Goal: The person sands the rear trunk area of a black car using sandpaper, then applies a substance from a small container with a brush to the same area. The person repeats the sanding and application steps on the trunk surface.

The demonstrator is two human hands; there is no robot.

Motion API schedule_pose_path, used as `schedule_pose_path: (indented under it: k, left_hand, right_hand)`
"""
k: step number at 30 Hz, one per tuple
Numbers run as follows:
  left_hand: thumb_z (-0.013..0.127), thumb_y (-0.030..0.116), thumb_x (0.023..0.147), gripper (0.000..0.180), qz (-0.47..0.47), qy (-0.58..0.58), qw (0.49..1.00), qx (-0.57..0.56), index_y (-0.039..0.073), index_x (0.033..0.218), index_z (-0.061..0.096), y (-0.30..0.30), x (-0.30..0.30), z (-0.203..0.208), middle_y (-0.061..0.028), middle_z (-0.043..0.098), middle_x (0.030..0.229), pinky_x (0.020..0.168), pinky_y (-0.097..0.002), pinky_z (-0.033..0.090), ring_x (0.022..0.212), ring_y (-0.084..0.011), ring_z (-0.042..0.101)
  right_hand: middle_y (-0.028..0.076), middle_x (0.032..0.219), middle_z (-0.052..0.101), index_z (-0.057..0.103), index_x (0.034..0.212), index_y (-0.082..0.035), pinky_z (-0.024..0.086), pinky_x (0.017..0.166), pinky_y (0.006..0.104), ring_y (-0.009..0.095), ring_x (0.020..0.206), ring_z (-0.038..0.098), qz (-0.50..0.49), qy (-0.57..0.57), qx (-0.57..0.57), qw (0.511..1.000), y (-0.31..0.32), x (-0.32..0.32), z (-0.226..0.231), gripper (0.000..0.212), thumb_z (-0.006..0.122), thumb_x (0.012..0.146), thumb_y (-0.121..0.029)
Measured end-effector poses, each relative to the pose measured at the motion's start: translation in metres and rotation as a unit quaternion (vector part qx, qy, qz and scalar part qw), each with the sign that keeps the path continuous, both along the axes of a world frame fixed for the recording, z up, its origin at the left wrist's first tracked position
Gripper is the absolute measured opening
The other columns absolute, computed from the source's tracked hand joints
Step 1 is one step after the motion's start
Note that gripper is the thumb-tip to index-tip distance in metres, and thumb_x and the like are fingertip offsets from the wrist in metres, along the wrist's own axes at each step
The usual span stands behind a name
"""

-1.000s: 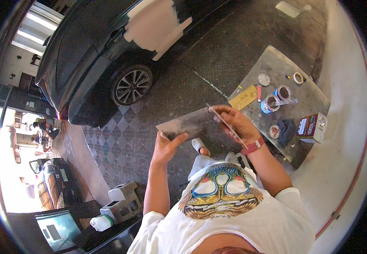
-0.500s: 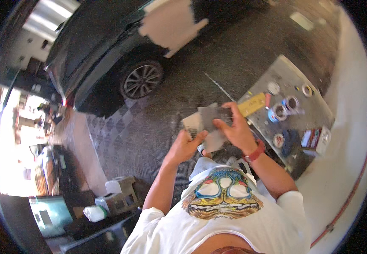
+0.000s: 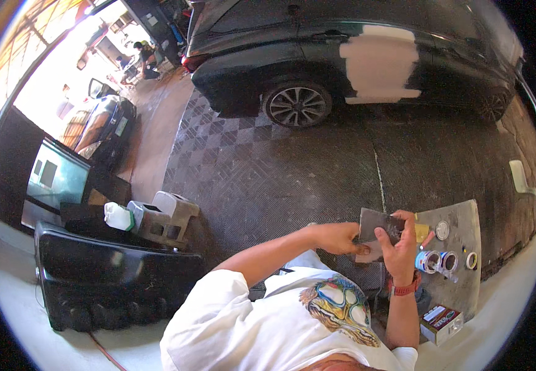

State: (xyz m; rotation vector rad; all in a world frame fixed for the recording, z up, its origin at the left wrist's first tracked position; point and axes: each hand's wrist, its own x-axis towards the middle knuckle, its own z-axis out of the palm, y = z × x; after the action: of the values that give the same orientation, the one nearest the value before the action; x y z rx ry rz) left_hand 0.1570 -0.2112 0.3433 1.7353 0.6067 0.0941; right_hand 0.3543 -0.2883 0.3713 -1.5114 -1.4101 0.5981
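A grey tabletop point(image 3: 467, 226) at the lower right carries a small cluster of supplies. Toward its far edge lie a yellow sheet point(image 3: 424, 232) and a round metal lid point(image 3: 443, 230), with a small red tube point(image 3: 428, 238) just beside the sheet. Nearer stand two open cans, a left can point(image 3: 428, 263) and a right can point(image 3: 448, 260), side by side; a roll of tape point(image 3: 472, 260) lies near the right border, and a boxy container point(image 3: 442, 324) stands toward the near end. Dark textured matting point(image 3: 280, 170) covers the floor, with the parked car's rear wheel point(image 3: 297, 105) resting on it and a pale curved piece point(image 3: 520, 177) lying farther right.
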Motion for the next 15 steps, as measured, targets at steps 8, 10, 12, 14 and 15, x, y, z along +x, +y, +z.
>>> schedule_pose_path:
  k: [8,10,12,14,15]
  left_hand:
    - [0.062,0.046,0.098,0.068,0.177,-0.304,0.859,-0.372,0.011,0.151,0.037,-0.002,-0.003,-0.034,-0.0123,0.048,0.148,0.116,-0.0412,0.035,0.138,-0.0224,0.045]
    - [0.075,0.033,0.092,0.072,0.203,-0.259,0.918,-0.223,0.012,0.151,0.038,-0.001,-0.001,-0.029,-0.0133,0.051,0.145,0.114,-0.0424,0.037,0.135,-0.0231,0.048]
    - [0.085,0.015,0.08,0.083,0.303,-0.275,0.893,-0.188,0.011,0.149,0.04,0.009,-0.006,-0.042,-0.0103,0.06,0.135,0.107,-0.0385,0.044,0.123,-0.0213,0.058]
    - [0.077,0.013,0.088,0.045,0.328,-0.188,0.905,-0.194,0.002,0.129,0.061,0.01,-0.018,-0.014,-0.008,0.068,0.12,0.097,-0.0347,0.051,0.108,-0.0185,0.064]
    - [0.074,0.015,0.092,0.03,0.39,-0.235,0.874,-0.17,0.003,0.119,0.067,0.002,-0.015,-0.015,-0.0069,0.071,0.111,0.093,-0.035,0.052,0.103,-0.0172,0.066]
  right_hand:
    - [0.011,0.125,0.059,0.049,0.132,0.0,0.042,0.101,0.0352,0.019,0.114,0.054,0.049,0.19,-0.098,0.976,0.004,0.011,-0.052,0.051,0.066,0.098,-0.034]
    - [0.011,0.13,0.058,0.049,0.137,0.0,0.041,0.104,0.0324,0.018,0.12,0.052,0.066,0.202,-0.113,0.97,-0.009,0.001,-0.054,0.053,0.064,0.1,-0.035]
    - [0.01,0.128,0.06,0.05,0.138,-0.001,0.043,0.104,0.0331,0.019,0.119,0.055,0.109,0.351,-0.119,0.922,-0.008,-0.002,-0.069,0.052,0.063,0.101,-0.036]
    - [0.008,0.126,0.064,0.053,0.136,-0.004,0.048,0.1,0.0372,0.02,0.114,0.062,0.069,0.599,-0.103,0.791,0.002,-0.001,-0.074,0.049,0.063,0.1,-0.036]
    - [0.008,0.123,0.065,0.056,0.133,-0.005,0.051,0.096,0.0373,0.02,0.11,0.064,0.045,0.627,-0.12,0.768,0.007,-0.004,-0.079,0.046,0.063,0.1,-0.036]
